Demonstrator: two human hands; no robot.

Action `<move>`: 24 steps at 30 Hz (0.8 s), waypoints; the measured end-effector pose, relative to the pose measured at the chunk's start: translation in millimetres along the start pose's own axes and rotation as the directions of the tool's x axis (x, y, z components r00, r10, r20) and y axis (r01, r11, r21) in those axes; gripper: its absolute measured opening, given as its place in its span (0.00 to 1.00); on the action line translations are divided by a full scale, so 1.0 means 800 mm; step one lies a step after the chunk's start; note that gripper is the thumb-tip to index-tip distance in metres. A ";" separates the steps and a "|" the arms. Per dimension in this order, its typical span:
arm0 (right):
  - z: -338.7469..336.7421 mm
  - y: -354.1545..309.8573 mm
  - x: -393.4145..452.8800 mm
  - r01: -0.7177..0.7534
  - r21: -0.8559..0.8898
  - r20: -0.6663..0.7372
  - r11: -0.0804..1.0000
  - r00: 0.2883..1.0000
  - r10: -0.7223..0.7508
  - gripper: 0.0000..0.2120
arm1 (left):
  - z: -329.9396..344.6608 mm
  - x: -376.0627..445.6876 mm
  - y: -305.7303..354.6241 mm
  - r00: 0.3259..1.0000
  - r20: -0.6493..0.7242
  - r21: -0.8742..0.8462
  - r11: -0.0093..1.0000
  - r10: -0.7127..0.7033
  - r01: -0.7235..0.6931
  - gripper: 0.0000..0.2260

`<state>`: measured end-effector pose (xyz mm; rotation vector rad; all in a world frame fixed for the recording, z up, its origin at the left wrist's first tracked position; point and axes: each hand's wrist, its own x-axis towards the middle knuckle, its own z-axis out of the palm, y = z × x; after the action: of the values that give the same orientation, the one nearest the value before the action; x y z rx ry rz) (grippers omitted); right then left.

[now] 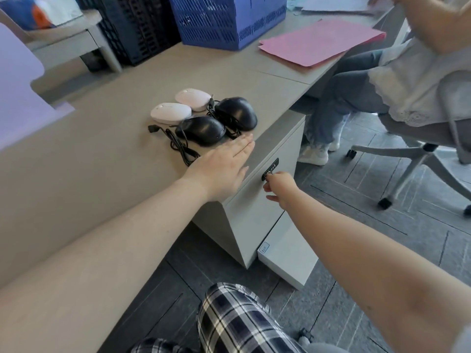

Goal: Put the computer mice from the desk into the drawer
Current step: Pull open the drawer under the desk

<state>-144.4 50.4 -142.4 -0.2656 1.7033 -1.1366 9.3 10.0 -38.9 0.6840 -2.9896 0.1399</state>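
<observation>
Several computer mice lie together near the desk's front edge: a white mouse (170,113), a second white mouse (193,98) behind it, a black wired mouse (201,129) and another black wired mouse (236,112), with tangled black cables (178,145). My left hand (224,168) rests flat and open on the desk edge just in front of the black mice. My right hand (279,186) pinches something small at the lock (270,169) on the closed grey drawer front (254,210) below the desk.
A blue mesh basket (224,19) and a black crate (137,29) stand at the back of the desk (102,138). Pink paper (321,42) lies at the right. Another person sits on a wheeled chair (413,154) close to the drawer unit's right.
</observation>
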 end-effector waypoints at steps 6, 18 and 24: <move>-0.028 0.012 -0.016 0.010 -0.120 -0.090 0.993 0.996 -0.021 0.04 | 0.000 0.000 0.000 1.000 0.004 -0.002 1.000 -0.001 0.001 0.26; -0.033 0.005 -0.042 0.468 -0.883 0.415 -0.033 0.748 -0.518 0.14 | -0.003 -0.012 0.013 0.995 0.055 0.015 0.996 -0.087 0.086 0.26; -0.071 0.009 -0.075 0.383 -0.924 0.341 -0.016 0.802 -0.489 0.12 | -0.009 -0.021 0.027 0.980 0.062 0.003 0.982 -0.190 0.190 0.26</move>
<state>-162.4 124.1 -108.9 -1.7826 2.3071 -0.1208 14.9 37.3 -35.0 0.9857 -2.9602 0.1050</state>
